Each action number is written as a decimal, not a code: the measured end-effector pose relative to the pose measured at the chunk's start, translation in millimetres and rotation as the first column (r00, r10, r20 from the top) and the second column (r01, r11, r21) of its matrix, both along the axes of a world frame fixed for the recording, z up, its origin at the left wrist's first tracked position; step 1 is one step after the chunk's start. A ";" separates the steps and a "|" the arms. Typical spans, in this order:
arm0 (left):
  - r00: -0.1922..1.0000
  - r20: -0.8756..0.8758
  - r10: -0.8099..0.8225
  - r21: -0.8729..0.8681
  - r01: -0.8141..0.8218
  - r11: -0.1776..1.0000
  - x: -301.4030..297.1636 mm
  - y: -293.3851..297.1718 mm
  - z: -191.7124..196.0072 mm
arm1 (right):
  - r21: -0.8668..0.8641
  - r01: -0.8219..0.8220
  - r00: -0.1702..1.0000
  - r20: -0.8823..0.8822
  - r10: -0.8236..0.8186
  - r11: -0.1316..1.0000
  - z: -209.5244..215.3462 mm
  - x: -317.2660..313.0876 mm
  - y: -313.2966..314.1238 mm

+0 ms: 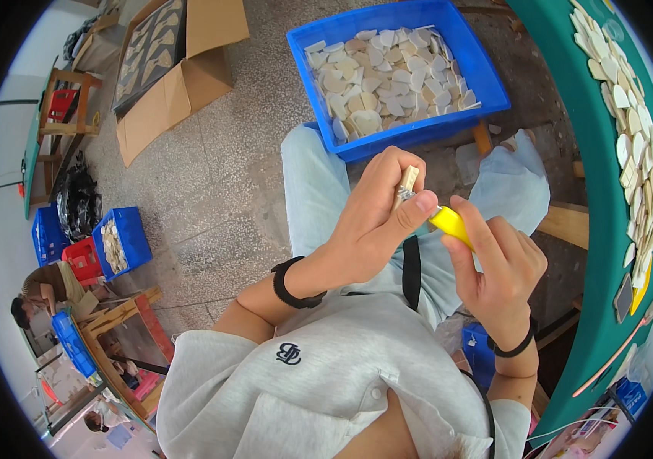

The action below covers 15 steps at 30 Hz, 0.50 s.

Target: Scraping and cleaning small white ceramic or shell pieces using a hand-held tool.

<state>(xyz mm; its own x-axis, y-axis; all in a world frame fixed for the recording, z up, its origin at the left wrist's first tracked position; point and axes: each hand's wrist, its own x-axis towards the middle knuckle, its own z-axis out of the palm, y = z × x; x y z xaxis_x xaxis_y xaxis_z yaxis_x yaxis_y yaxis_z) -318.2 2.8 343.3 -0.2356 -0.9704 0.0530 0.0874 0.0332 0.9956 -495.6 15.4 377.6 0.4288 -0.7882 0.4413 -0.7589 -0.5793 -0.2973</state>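
Observation:
Above my lap, my left hand (pixel 372 218) is closed around a small beige piece (pixel 410 177), its upper end sticking out past my fingers. Something grey and metallic shows beside my thumb, too small to make out. My right hand (pixel 504 268) grips a tool by its short yellow handle (pixel 453 225) between thumb and fingers. The tool's metal tip points left and meets the left thumb and the beige piece; its exact shape is hidden. Just beyond my knees stands a blue bin (pixel 410 138) filled with flat, rounded, cream and white pieces (pixel 395 80).
On my right, a green-topped table (pixel 598 252) carries a long spread of pale pieces (pixel 632 145) and a phone (pixel 623 298). An open cardboard box (pixel 204 80) stands far left. Left are a blue crate (pixel 131 237), a black bag (pixel 78 203) and other people at benches.

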 end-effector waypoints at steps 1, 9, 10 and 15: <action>1.000 0.007 0.003 -0.006 -0.003 1.000 0.0 0.2 -0.2 | 0.004 -0.003 1.000 0.005 0.003 1.000 -0.1 0.1 -0.1; 0.997 0.078 0.015 -0.039 -0.012 0.999 1.1 1.7 -2.1 | 0.045 -0.007 1.000 0.021 0.006 0.999 0.9 -0.9 0.0; 0.995 0.095 0.021 -0.055 -0.016 0.998 0.9 1.5 -2.2 | 0.055 -0.013 0.999 0.042 0.011 0.998 0.4 -1.1 -0.6; 0.994 0.111 0.008 -0.023 -0.005 1.000 -1.1 1.4 -0.2 | 0.064 0.042 0.999 0.019 -0.043 0.997 -3.1 -2.2 -1.4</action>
